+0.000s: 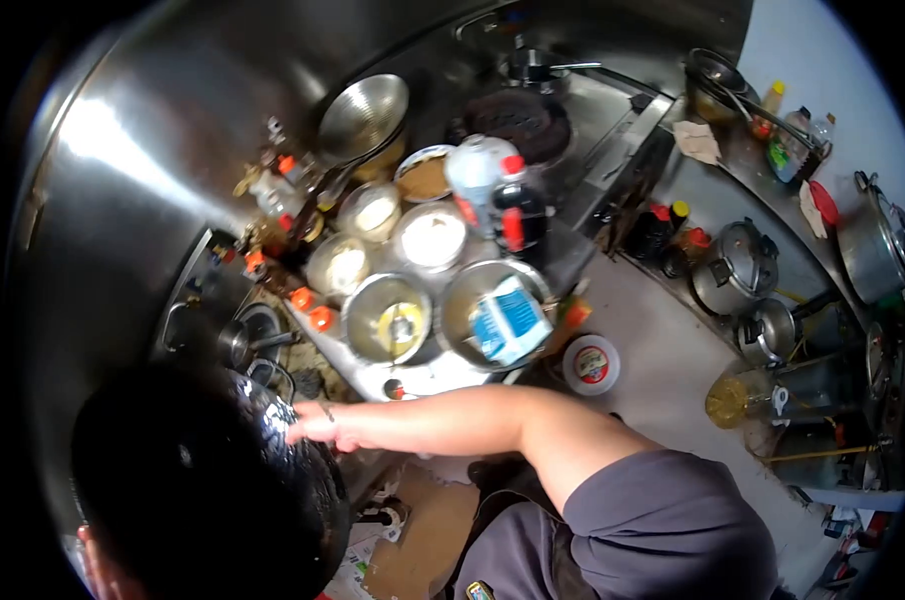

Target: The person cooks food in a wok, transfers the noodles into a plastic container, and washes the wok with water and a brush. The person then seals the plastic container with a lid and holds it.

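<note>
A large, dark, round pan (318,500) with a wet, shiny rim fills the lower left. My right hand (318,425) reaches across to its upper right edge, with the fingers closed on the rim. At the far lower left my left hand (101,568) shows only in part, at the pan's other edge. It seems closed on the rim, and the pan hides most of it. Above the right forearm are a metal bowl with yellowish contents (388,320) and a larger bowl (458,300) holding a blue and white packet (511,320).
Seasoning tubs (431,237), a dark bottle with a red cap (521,210) and a strainer (365,115) stand behind the bowls. A white tub (591,365) is right of them. Pots (736,268) and bottles line the right shelves. Cardboard (423,540) lies below.
</note>
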Tool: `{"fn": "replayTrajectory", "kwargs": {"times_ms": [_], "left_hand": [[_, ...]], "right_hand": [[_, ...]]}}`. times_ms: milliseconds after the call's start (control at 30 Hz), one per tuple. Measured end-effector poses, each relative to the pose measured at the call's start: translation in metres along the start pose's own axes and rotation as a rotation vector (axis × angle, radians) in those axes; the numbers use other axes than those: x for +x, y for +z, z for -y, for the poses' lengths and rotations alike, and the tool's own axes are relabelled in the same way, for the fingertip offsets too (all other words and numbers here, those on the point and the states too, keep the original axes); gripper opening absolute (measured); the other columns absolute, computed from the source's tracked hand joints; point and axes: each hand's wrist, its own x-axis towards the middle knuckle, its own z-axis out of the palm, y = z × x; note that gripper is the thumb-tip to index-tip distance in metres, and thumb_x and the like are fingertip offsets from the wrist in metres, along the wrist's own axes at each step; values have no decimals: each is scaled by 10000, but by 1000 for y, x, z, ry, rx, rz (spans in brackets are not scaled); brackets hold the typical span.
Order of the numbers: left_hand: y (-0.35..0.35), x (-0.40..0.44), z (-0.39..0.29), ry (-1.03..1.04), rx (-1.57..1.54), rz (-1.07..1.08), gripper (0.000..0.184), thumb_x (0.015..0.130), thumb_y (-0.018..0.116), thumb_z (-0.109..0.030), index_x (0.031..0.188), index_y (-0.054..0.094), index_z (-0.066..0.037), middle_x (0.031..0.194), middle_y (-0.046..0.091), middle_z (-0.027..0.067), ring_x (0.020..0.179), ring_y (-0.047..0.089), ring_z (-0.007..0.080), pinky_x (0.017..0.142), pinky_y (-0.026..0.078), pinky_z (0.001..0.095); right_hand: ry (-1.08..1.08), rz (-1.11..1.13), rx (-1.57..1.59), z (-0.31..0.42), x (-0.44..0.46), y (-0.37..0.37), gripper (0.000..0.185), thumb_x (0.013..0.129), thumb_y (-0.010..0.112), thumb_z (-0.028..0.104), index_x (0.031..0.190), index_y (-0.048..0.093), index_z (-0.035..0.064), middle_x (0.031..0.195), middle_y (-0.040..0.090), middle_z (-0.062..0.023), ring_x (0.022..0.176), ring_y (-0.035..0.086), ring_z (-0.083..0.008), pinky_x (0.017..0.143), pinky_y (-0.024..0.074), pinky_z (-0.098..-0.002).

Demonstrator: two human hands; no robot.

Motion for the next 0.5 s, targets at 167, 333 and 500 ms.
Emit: {"fn": "replayTrajectory", "kwargs": {"times_ms": [167, 333, 500], "left_hand": [[34, -17, -120, 349, 135, -154, 225, 775, 516, 10, 977, 592, 72, 975, 601, 193, 825, 582, 306, 712, 501, 339], [146, 11, -205, -13, -749, 116, 354, 829, 517, -78, 1130, 444, 95, 915, 552, 121, 647, 435, 139, 525, 370, 222], [322, 83, -276, -357, -1459, 422, 441, 876, 490, -98, 1221, 342, 134, 817, 498, 47, 494, 298, 4, 369, 240, 128]], "right_hand": [[-263, -80, 52, 82, -266, -104, 767, 783, 613, 182, 1347, 147, -49, 1182, 500, -222, 1130, 468, -237, 960, 327, -330], [-509, -466, -11, 90, -493, -213, 703, 749, 656, 257, 1284, 328, -61, 1106, 512, -152, 988, 495, -178, 807, 404, -275], [-477, -813, -159, 106, -639, -331, 523, 837, 558, 335, 1233, 447, 11, 1131, 531, -109, 1027, 494, -178, 869, 385, -283]]}}
